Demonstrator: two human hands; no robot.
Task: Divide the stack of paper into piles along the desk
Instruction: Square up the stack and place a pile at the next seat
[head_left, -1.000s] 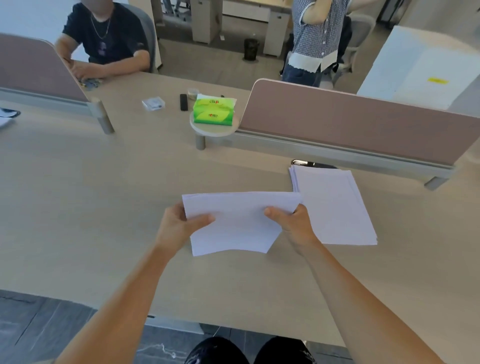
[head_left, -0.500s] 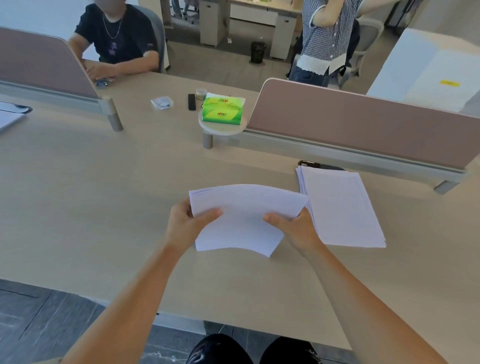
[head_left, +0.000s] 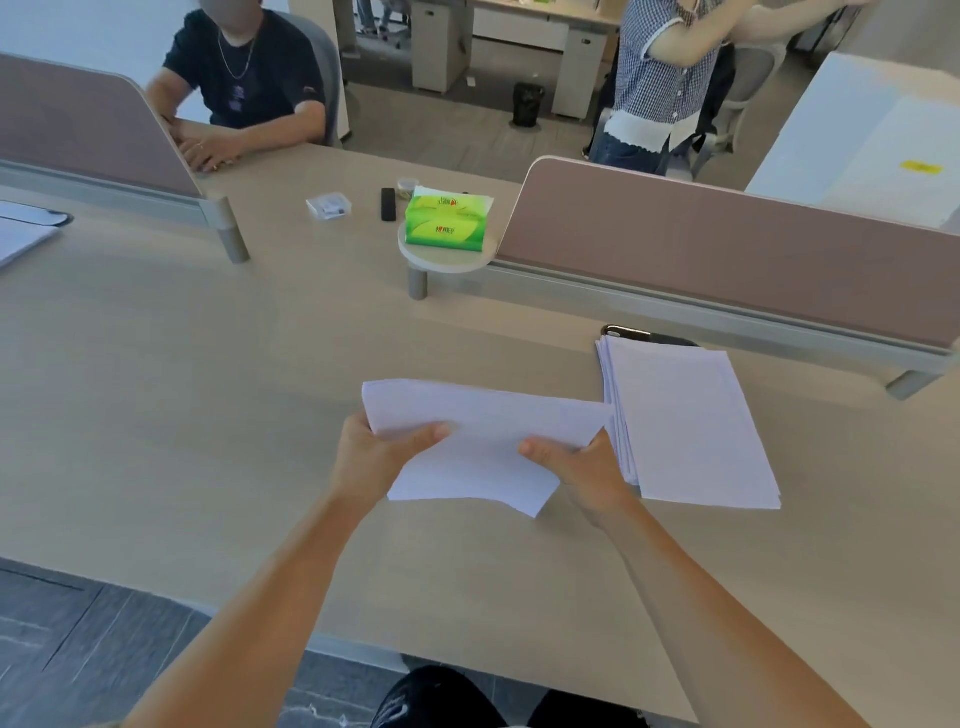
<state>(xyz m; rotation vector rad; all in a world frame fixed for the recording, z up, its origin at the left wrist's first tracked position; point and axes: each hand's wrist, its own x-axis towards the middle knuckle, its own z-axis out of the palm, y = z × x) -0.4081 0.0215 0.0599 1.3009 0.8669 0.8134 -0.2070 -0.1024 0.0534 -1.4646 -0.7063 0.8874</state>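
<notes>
We hold a thin sheaf of white paper sheets (head_left: 483, 447) above the pale wood-grain worktop (head_left: 208, 415), gripping it at both short ends: our left hand (head_left: 376, 457) pinches the left edge with the thumb laid across the top, and our right hand (head_left: 582, 467) clamps the right edge the same way. The sheaf sags and curls between the two grips, its near right corner drooping toward the worktop.

Just to the right, the larger stack of white paper (head_left: 685, 421) lies flat on the worktop, its left edges fanned slightly; the sheaf's right end overlaps that stack's left side from this view. A dark, glossy flat object (head_left: 649, 335) pokes out from behind the stack's far edge, and we cannot tell what it is.

Beyond it runs a low mauve fabric divider panel with a grey metal base (head_left: 727, 244), and a second like it (head_left: 78, 124) stands at far left. Between them, a bright green tissue box (head_left: 447, 218) sits on a small round raised shelf (head_left: 441, 260). A slim black rectangular device (head_left: 388, 203) and a small clear plastic case (head_left: 328, 206) lie on the far side of the worktop, where a seated person in a dark T-shirt (head_left: 244, 73) rests both forearms. A person in a checked shirt (head_left: 660, 78) stands behind the right-hand divider.
</notes>
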